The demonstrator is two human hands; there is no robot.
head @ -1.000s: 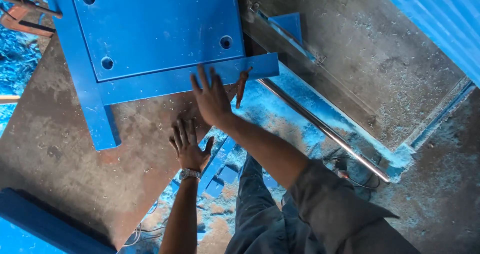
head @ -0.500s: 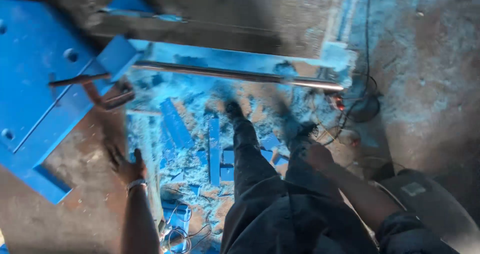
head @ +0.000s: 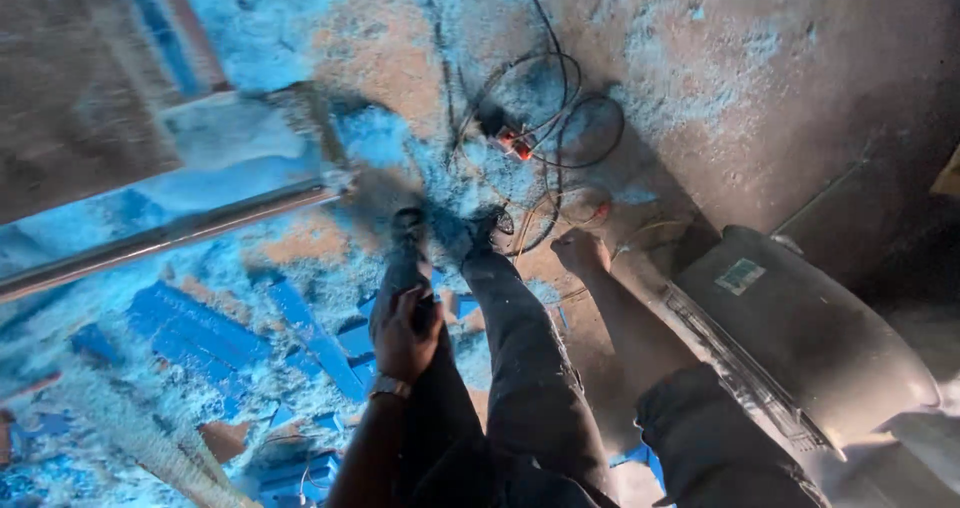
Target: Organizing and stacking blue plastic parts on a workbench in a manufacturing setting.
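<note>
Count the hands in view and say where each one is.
2. The left hand rests on the person's left knee, a watch at its wrist. The right hand is closed into a fist down by the tangled black cables on the floor. No other person's hand shows.

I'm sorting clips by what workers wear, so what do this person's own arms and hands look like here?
Both hands are bare, with no gloves. The left hand has a metal-coloured wristwatch at the wrist, and its forearm shows no sleeve. The right hand has nothing on its wrist; a dark grey sleeve, dusty and bunched up, covers that arm from about the elbow upward.
</note>
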